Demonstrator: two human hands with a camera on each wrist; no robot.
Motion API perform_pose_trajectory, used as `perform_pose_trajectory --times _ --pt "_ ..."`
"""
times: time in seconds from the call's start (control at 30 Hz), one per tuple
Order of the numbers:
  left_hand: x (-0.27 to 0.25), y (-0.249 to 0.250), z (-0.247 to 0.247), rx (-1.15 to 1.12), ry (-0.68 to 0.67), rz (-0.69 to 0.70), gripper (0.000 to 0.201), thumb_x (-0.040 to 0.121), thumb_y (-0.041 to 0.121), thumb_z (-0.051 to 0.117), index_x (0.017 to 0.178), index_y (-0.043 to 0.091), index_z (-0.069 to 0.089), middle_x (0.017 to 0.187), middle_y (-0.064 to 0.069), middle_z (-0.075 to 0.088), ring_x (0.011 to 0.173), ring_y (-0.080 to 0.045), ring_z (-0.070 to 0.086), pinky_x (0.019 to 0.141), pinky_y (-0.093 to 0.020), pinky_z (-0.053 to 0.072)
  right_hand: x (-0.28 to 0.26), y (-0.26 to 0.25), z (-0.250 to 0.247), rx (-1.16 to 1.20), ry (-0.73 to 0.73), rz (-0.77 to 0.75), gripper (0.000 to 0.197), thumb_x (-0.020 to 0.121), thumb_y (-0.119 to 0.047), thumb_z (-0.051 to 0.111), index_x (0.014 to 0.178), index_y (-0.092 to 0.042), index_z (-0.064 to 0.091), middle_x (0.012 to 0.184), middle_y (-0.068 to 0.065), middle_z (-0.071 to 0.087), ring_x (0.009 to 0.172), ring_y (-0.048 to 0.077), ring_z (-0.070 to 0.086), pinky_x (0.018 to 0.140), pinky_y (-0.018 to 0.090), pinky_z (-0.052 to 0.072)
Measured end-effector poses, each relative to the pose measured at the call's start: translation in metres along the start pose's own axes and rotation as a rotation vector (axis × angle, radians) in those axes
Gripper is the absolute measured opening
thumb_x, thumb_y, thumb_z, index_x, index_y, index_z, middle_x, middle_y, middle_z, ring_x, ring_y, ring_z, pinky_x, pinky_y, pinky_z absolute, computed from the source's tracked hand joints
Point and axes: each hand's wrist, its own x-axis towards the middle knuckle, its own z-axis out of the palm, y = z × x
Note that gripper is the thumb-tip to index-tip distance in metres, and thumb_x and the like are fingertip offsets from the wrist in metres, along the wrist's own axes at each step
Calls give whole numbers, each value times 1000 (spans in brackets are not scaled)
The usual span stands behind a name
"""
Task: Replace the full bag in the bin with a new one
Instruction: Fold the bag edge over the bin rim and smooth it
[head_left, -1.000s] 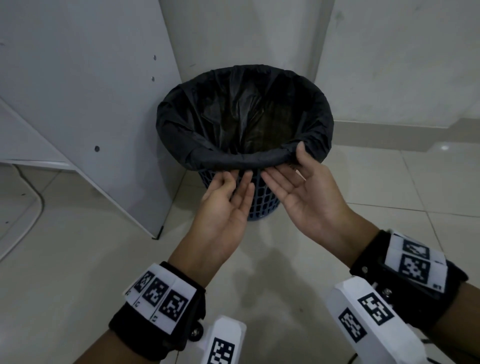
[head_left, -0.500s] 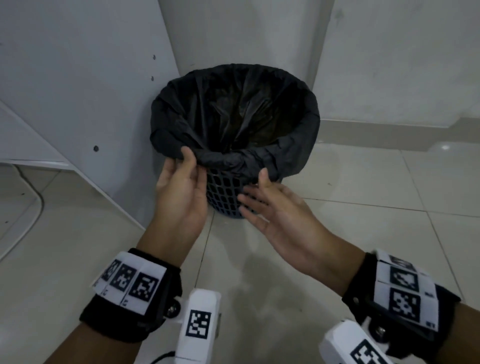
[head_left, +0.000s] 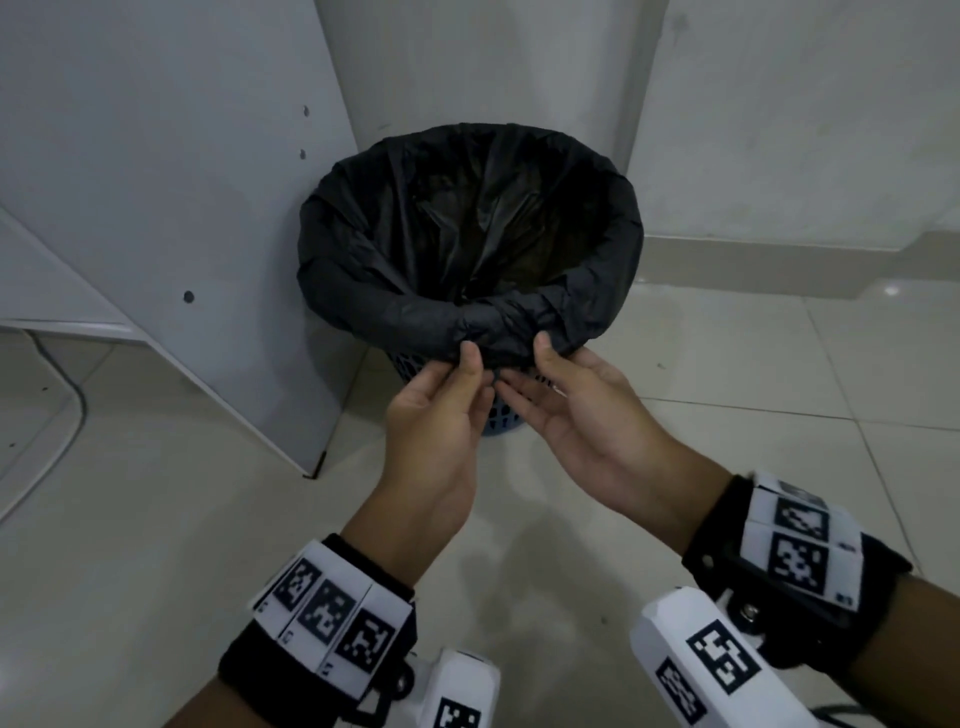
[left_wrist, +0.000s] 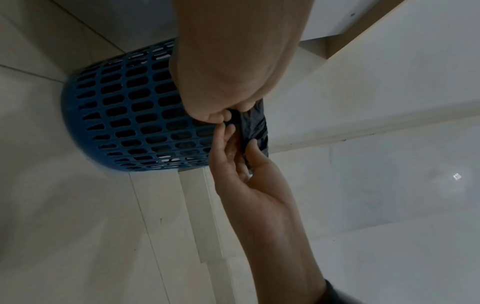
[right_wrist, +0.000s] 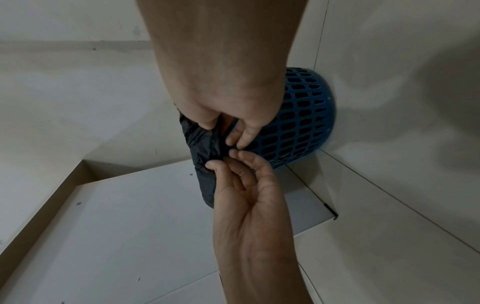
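Observation:
A blue lattice bin (head_left: 501, 422) stands on the floor in a corner, lined with a black bag (head_left: 467, 218) whose edge is folded down over the rim. The bag looks almost empty inside. My left hand (head_left: 475, 371) and right hand (head_left: 524, 366) meet at the near side of the rim, fingertips nearly touching. Each pinches the bag's folded edge between thumb and fingers. In the left wrist view the left hand (left_wrist: 221, 118) holds the bag (left_wrist: 255, 123) against the bin (left_wrist: 124, 115). The right wrist view shows the right hand (right_wrist: 228, 133) gripping the same fold of the bag (right_wrist: 205, 148).
A white cabinet panel (head_left: 156, 208) stands close on the bin's left, with walls right behind the bin. A cable (head_left: 70, 395) lies on the tiled floor (head_left: 779, 389) at far left. Open floor stretches to the right and towards me.
The left hand has moved from the rim's left side to its near side. The right hand has come up from in front of the bin, and both now pinch the bag's edge.

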Motion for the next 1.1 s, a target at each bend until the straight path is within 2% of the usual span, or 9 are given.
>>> perform_pose_trajectory --times 0.17,0.33,0.43,0.6,0.73,0.83,0.93,1.03,1.1 --pt "0 4 2 -16 -1 -5 15 99 18 58 96 10 71 85 1 71 79 -5 66 79 -19 55 3 -3 -3 38 -2 -38 40 99 -26 57 130 0 54 120 13 71 110 24 69 98 37 55" --pt "-1 4 6 -93 -33 -62 20 102 22 53 106 10 68 90 0 70 80 -7 64 85 -23 56 6 -1 -6 33 11 -56 26 99 -19 56 119 -2 60 112 12 73 105 23 70 93 34 57" --pt "-1 2 7 -112 -27 -76 19 101 25 55 111 15 67 90 3 71 80 -7 64 85 -24 55 8 2 -9 -27 35 -49 24 98 -21 58 114 -3 62 117 16 70 105 24 67 91 34 58" --pt "-3 -4 5 -51 -51 -99 30 100 36 55 125 21 62 98 5 73 82 -7 66 78 -25 56 11 4 -14 -35 58 -58 15 94 -23 63 93 -8 62 75 4 61 71 11 60 91 35 58" --pt "-5 -3 8 -40 -63 -135 28 98 42 55 115 24 68 103 4 74 89 -10 64 78 -25 54 12 5 -14 -55 45 -51 16 94 -25 63 91 -10 64 75 3 62 68 10 59 91 34 58" --pt "-2 -3 10 -51 -44 -145 26 97 41 56 107 22 70 97 2 72 83 -10 61 74 -24 55 14 5 -14 -82 53 -49 19 94 -27 64 86 -11 63 76 5 63 65 11 61 78 27 58" --pt "1 -3 9 -51 -29 -149 24 100 38 54 101 22 71 89 3 69 73 -8 56 71 -23 54 18 4 -14 -94 58 -45 18 94 -26 63 89 -9 62 79 6 61 67 11 60 75 26 58" --pt "1 -3 10 -29 -5 -135 21 101 37 53 101 24 69 80 8 64 65 -4 52 69 -23 52 20 1 -15 -64 48 -52 16 95 -21 62 104 -8 64 94 6 67 76 11 62 75 25 59" --pt "0 -3 11 -16 27 -139 21 98 38 58 109 25 70 81 9 63 64 -3 50 70 -22 51 21 0 -15 -39 46 -71 9 95 -18 63 101 -11 64 93 3 72 79 11 67 75 24 58"
